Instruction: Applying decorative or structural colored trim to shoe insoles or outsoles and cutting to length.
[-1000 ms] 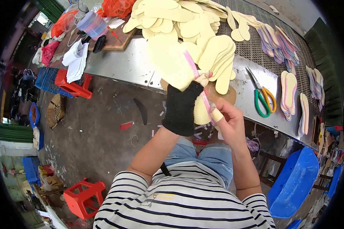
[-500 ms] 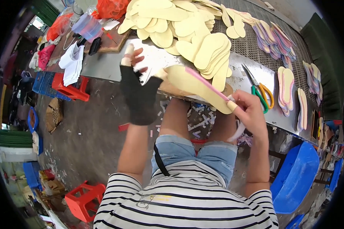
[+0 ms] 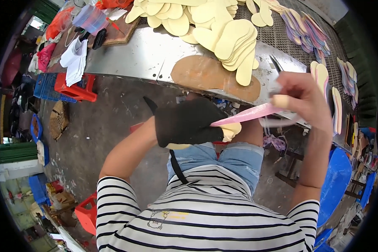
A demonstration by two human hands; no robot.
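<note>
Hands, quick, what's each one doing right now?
Left hand, in a black glove: closed on a cream foam insole.
Right hand: fingers pinching a pink strip.

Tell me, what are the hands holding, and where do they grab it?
A pink shoe insole on a cream piece. The left hand, in a black glove, grips its near end; the right hand pinches its far end.

I see the left hand [image 3: 189, 124], in a black glove, closed into a grip low at centre, forearm bare. The right hand [image 3: 302, 98] is raised, fingers pinched, elbow bent.
</note>
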